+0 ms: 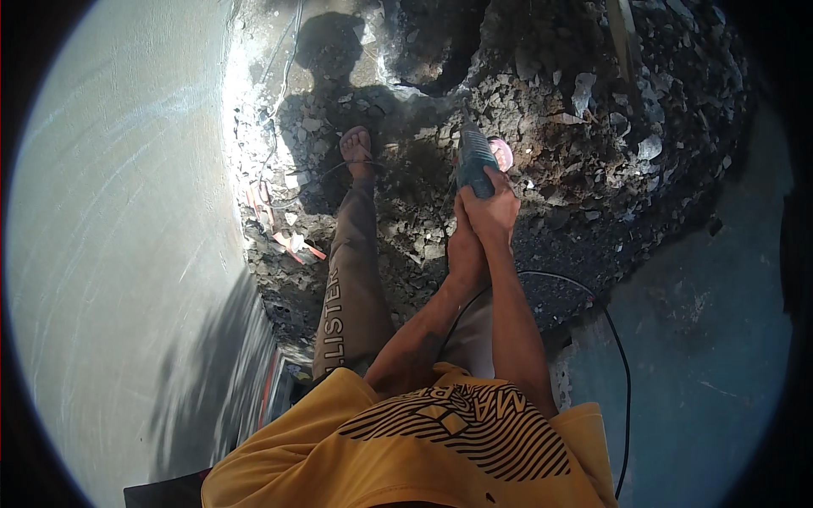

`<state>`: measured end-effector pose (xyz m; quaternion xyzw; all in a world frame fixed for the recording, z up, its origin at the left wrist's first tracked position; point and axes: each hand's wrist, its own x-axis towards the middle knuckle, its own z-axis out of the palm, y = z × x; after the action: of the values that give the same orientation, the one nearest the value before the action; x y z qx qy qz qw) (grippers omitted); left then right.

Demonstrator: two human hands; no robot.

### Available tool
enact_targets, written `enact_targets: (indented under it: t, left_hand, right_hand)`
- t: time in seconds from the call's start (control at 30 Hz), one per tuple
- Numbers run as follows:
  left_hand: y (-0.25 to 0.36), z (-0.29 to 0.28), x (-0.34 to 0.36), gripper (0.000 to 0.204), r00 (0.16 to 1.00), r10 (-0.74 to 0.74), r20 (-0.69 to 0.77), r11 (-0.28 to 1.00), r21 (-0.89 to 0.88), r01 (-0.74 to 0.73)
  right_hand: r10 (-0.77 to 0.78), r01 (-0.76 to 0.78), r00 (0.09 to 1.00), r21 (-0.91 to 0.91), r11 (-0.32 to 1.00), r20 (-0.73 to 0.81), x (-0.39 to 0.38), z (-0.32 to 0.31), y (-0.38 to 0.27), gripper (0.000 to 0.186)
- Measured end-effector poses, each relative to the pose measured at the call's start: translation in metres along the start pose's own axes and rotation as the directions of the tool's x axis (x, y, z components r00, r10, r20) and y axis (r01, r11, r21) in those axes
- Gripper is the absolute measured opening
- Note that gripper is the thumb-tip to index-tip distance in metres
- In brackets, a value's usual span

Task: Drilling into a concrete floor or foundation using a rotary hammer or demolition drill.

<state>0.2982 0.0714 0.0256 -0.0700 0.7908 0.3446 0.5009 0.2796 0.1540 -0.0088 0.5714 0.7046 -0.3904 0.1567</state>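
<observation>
A teal corded power hammer (475, 166) with a ribbed grey nose points away from me over broken rubble. My right hand (495, 207) is closed round its rear body. Just behind and below, my left hand (464, 241) is closed at the tool's back end; its fingers are partly hidden by the right hand and wrist. Past the nose, the tool's tip is hard to make out against dark, broken ground (432, 127). My right foot in a pink sandal (501, 153) stands right beside the tool.
A pale smooth wall (127, 212) rises on the left, a bluish surface (677, 356) on the right. A black cable (625, 364) loops down my right side. Thin wires (279, 102) and orange strips (292, 245) lie by the wall. A large dark chunk (432, 42) sits ahead.
</observation>
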Motion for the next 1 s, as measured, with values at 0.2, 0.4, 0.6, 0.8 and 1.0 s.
enact_targets:
  t: [0.2, 0.4, 0.6, 0.8, 1.0]
  left_hand:
    - [-0.024, 0.017, -0.001, 0.101, 0.999, 0.039, -0.003, 0.999, -0.013, -0.039]
    - [-0.023, 0.023, -0.005, 0.096, 0.999, 0.048, -0.013, 0.999, -0.003, -0.048]
    - [-0.031, 0.033, -0.005, 0.093, 0.997, 0.066, -0.032, 0.998, -0.004, -0.067]
    - [-0.033, 0.04, -0.01, 0.09, 0.999, 0.037, -0.029, 0.997, -0.06, -0.039]
    - [-0.036, 0.052, -0.008, 0.088, 1.0, -0.017, 0.005, 1.0, 0.014, 0.017]
  right_hand:
    - [0.017, -0.018, 1.0, 0.053, 0.998, 0.016, -0.003, -0.004, 0.015, 0.061]
    - [-0.033, 0.035, 0.998, 0.024, 0.999, -0.046, -0.007, 0.0, 0.043, 0.054]
    - [-0.011, 0.013, 0.999, 0.081, 0.997, -0.031, -0.008, -0.006, 0.04, 0.048]
    - [-0.131, 0.132, 0.99, 0.02, 0.991, -0.051, -0.006, -0.004, 0.055, 0.047]
    - [-0.086, 0.09, 0.995, 0.084, 0.992, -0.046, -0.003, -0.008, 0.068, 0.046]
